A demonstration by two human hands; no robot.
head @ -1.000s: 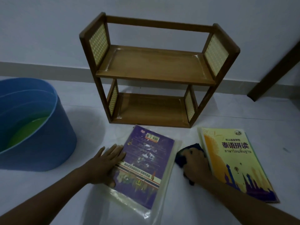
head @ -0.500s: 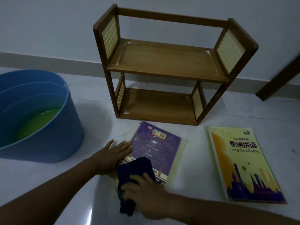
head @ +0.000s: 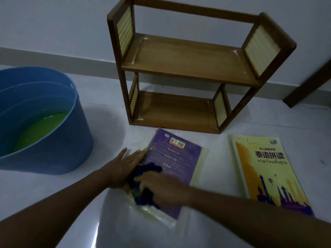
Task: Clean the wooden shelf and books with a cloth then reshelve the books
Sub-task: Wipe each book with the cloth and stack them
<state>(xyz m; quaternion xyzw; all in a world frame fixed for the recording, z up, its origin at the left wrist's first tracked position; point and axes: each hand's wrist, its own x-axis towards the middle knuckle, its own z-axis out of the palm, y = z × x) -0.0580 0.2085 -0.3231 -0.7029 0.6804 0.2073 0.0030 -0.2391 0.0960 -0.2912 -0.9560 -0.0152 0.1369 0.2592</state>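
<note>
Dim light. The person's right hand (head: 166,187) lay flat on a dark blue cloth (head: 143,183), fingers closed over it and pressing it onto the lower left part of the purple book (head: 177,158). That book lay cover-up on the white floor (head: 53,203), inside a clear plastic sleeve whose edge showed along its right and near sides. The left hand (head: 123,167) rested palm-down, fingers spread and gripping nothing, against the book's left edge, touching the cloth.

The wooden shelf (head: 188,63) stood upright just beyond the purple book, back to the wall, both tiers bare. A yellow book (head: 265,169) with purple skyline artwork lay flat on the floor to the right, apart from the purple one and near the shelf's right foot.

At left, well apart from the books, stood a blue tub (head: 53,140) holding greenish liquid.
</note>
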